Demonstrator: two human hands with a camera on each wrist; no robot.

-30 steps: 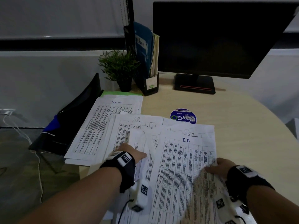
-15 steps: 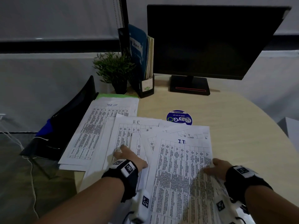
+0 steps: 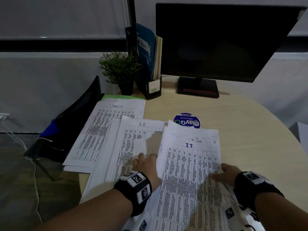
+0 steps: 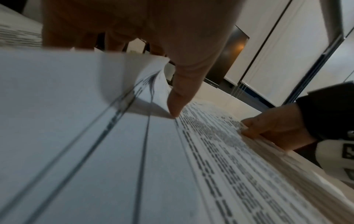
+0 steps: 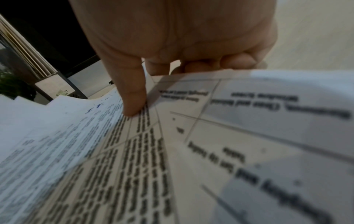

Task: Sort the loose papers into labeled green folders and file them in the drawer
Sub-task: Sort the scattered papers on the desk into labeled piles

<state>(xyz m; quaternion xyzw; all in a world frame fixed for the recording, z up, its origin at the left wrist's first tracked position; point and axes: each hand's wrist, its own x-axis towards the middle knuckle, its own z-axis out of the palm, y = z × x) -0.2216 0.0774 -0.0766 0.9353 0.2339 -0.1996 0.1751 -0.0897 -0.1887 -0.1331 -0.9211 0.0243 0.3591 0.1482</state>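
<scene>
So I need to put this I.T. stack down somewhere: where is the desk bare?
Bare desk lies right of the I.T. papers, out to the rim, and between the round sticker and the monitor base. The left side is crowded with overlapping HR sheets and others.

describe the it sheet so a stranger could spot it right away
Start at the black monitor and come toward the near desk edge. The IT sheet tops the right-hand pile, between both hands; only it has "I.T." handwritten in blue, where its neighbour reads "HR".
</scene>
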